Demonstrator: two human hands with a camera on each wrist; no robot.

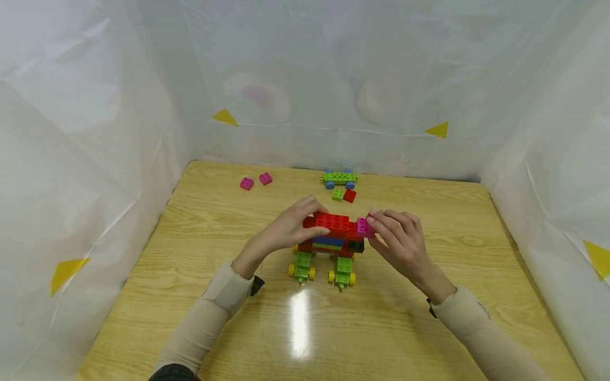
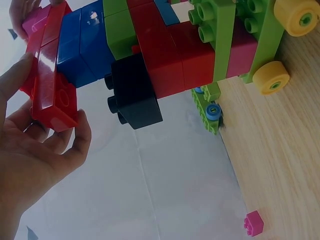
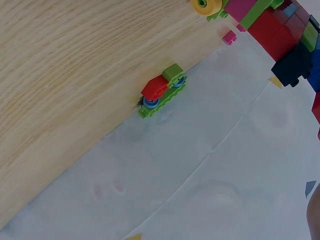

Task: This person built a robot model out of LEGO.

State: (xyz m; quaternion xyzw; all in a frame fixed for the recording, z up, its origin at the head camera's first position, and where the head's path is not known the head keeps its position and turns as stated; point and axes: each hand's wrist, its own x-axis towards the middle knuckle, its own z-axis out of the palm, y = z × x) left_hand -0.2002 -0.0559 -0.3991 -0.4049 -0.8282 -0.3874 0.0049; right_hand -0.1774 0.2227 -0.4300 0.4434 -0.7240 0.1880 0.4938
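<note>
A tall toy-brick build stands mid-table on two green wheeled bases [image 1: 343, 271] with yellow wheels. Red bricks [image 1: 333, 222] cap it, and blue bricks [image 2: 85, 42] and a black brick [image 2: 135, 92] show lower down. My left hand [image 1: 289, 226] holds the top at its left end, thumb along the near side, fingers behind. With fingertips and thumb, my right hand [image 1: 402, 243] pinches a pink brick [image 1: 363, 227] at the top's right end, level with the red bricks. In the right wrist view only a sliver of that hand shows at the edge.
Two loose pink bricks [image 1: 247, 183] lie at the back left. Behind the build sit a green wheeled base [image 1: 339, 178] with blue wheels, a small green brick [image 1: 338, 194] and a red brick [image 1: 350, 196]. White sheeting [image 1: 333, 95] surrounds the table's back and sides.
</note>
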